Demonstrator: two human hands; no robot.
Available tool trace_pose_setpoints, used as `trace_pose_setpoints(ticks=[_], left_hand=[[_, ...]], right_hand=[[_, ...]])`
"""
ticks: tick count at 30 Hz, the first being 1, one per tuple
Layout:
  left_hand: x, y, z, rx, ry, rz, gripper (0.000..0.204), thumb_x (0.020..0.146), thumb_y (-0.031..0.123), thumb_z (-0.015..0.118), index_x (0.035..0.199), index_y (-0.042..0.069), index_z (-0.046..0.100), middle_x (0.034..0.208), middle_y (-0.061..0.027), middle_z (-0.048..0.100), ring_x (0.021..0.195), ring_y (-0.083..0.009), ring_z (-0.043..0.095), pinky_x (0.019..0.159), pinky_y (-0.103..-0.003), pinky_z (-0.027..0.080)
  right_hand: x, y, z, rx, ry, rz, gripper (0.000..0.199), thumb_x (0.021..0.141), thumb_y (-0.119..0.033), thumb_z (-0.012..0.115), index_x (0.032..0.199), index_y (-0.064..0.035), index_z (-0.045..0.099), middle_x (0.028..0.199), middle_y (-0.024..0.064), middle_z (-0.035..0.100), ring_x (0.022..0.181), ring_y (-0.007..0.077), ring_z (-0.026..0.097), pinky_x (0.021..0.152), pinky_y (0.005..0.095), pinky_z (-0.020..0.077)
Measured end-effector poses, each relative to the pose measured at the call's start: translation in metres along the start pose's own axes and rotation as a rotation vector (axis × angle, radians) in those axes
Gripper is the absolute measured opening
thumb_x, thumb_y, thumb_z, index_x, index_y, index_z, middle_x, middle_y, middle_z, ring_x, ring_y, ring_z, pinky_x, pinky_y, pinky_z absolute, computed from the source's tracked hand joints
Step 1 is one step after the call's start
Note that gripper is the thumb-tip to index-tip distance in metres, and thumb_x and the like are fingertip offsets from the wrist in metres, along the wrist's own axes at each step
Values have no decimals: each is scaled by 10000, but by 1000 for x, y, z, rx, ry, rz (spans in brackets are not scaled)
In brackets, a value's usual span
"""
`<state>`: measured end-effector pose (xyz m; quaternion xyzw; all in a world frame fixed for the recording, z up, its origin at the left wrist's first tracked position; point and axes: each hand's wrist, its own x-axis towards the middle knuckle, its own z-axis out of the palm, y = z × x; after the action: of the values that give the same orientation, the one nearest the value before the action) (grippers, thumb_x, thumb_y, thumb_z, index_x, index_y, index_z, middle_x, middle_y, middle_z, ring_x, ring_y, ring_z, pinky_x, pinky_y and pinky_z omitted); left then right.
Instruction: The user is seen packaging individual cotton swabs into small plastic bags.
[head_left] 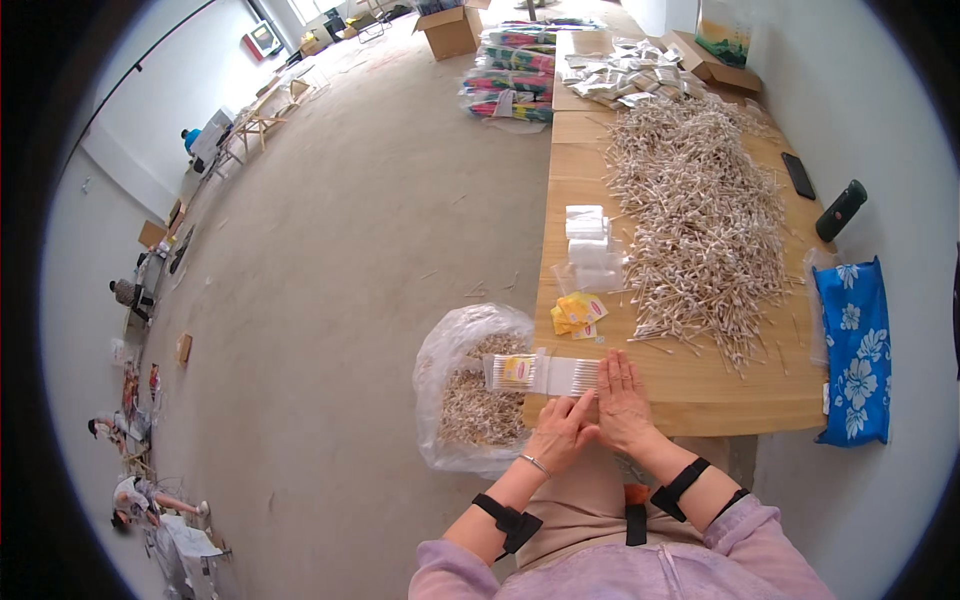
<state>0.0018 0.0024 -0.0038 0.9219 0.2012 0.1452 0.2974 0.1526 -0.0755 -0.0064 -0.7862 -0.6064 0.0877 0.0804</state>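
A short row of cotton swabs (pixel 586 376), slim pale sticks, is lying side by side near the front left corner of the smooth wood-grained table (pixel 780 400); the right hand (pixel 625 405) is resting flat beside the row, fingers straight and close together; the left hand (pixel 562 430) is reaching its index finger to the swabs' lower edge, though whether it is pinching any I cannot tell; a flat, clear packet (pixel 515 371) is jutting past the table's left edge; a bristly swab heap (pixel 700 220) is sprawling beyond.
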Motion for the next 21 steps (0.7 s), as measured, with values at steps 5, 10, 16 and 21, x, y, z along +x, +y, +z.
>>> trace_pose_setpoints(ticks=[5,10,16,21], left_hand=[[-1,4,-6,-6,-42,-63,634,869,312,631,1409,63,413,1053,-145,505,983,-324,491,916,-411,398],[1,5,-7,5,-39,-37,622,883,356,610,1402,67,426,1042,-149,503,964,-323,491,898,-407,403],[1,5,-5,-15,-33,-48,609,870,337,628,1387,73,442,1048,-144,506,972,-328,491,899,-408,405],[-1,2,-3,-30,-5,-23,593,861,305,639,1375,73,456,1050,-140,502,975,-325,490,895,-415,405]], right_hand=[[1,-3,-6,14,13,-20,1006,777,-466,620,1443,115,139,1523,287,134,1446,400,79,1183,469,58],[1,-1,-2,-62,-1,-9,1061,751,-491,652,1450,108,126,1532,281,110,1448,394,66,1186,456,58],[-1,0,-1,-20,24,-9,1039,766,-490,630,1451,107,127,1532,279,109,1451,389,63,1184,460,58],[0,0,1,-20,46,-15,997,780,-475,610,1442,112,152,1519,290,141,1443,398,94,1181,469,76]])
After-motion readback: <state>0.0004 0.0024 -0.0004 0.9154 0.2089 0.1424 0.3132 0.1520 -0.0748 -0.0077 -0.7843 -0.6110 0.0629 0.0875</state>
